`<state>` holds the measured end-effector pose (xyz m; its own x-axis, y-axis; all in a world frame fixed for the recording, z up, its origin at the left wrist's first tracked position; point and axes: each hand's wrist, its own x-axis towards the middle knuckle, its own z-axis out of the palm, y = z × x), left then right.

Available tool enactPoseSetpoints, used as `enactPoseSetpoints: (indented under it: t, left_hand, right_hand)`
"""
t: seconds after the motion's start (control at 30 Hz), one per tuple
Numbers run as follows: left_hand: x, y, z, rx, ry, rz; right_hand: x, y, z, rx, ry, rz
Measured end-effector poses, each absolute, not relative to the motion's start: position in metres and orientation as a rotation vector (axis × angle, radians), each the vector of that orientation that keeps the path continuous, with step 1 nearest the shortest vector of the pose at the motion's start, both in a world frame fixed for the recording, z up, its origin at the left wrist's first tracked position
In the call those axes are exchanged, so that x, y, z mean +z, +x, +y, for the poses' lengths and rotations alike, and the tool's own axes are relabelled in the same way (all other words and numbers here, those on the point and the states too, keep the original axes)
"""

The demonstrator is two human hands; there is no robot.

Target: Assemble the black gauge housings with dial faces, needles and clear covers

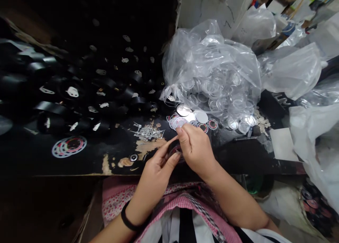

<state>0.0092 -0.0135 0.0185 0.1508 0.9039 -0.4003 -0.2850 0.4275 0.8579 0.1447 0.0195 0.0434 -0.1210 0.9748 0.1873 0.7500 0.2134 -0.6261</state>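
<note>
Pinching one dark piece (174,149) near one ring (134,158), left grip (156,168) faces right grip (198,149), whose hold is unclear.

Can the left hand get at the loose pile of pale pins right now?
Probably yes: the pale pins lie uncovered just beyond the left hand, though it looks busy holding a dark piece.

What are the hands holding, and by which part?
The left hand holds a dark round piece, seemingly by its edge. The right hand hides part; its hold can't be told.
</note>
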Motion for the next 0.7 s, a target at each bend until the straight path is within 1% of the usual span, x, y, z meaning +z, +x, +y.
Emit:
enactPoseSetpoints:
  t: [0.07, 0.13, 0.23, 0.33, 0.4, 0.47, 0.57, 0.7]
  left_hand:
    - [0.021, 0.011, -0.012, 0.989, 0.75, 1.132]
    - [0.022, 0.009, -0.011, 1.002, 0.777, 1.154]
    - [0.015, -0.017, -0.021, 0.952, 0.832, 1.249]
    - [0.0, -0.075, -0.054, 0.898, 0.858, 1.56]
    - [-0.005, -0.117, -0.077, 0.899, 0.92, 1.881]
    - [-0.004, -0.144, -0.087, 0.901, 1.177, 2.081]
    - [-0.002, -0.146, -0.065, 0.991, 1.455, 2.042]
    - [-0.007, -0.123, 0.005, 1.115, 1.687, 1.916]
  right_hand:
    - [0.039, 0.137, 0.02, 0.423, -1.548, -1.944]
    - [0.034, 0.132, 0.021, 0.433, -1.513, -1.926]
    - [0.031, 0.131, 0.023, 0.669, -1.431, -1.956]
    - [0.033, 0.138, 0.025, 0.939, -1.298, -1.936]
    - [0.033, 0.141, 0.027, 0.94, -1.324, -1.882]
    - [0.033, 0.137, 0.027, 0.932, -1.359, -1.913]
    - [0.038, 0.121, 0.026, 1.042, -1.256, -2.095]
    - [0.045, 0.114, 0.019, 1.078, -1.244, -2.207]
